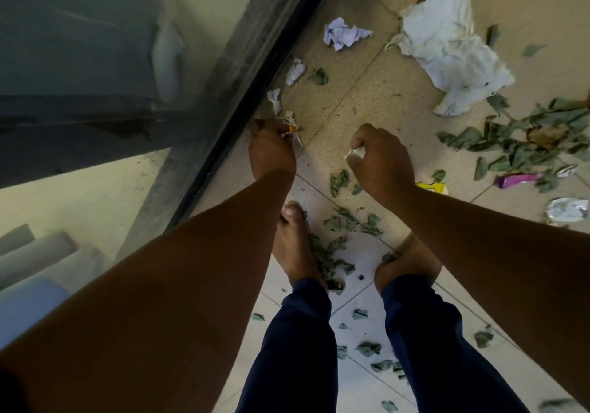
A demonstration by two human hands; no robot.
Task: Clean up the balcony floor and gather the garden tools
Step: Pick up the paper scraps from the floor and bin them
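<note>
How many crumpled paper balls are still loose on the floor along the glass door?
3: a lavender ball farthest away, a white wad nearer, a small scrap just beyond the left hand. More may hide under the hands.

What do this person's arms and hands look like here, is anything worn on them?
Both arms are bare as far up as the view shows: no sleeves, gloves, watch or rings can be seen on the left hand or the right hand. The only clothing in view is dark blue trousers, and the feet are bare.
</note>
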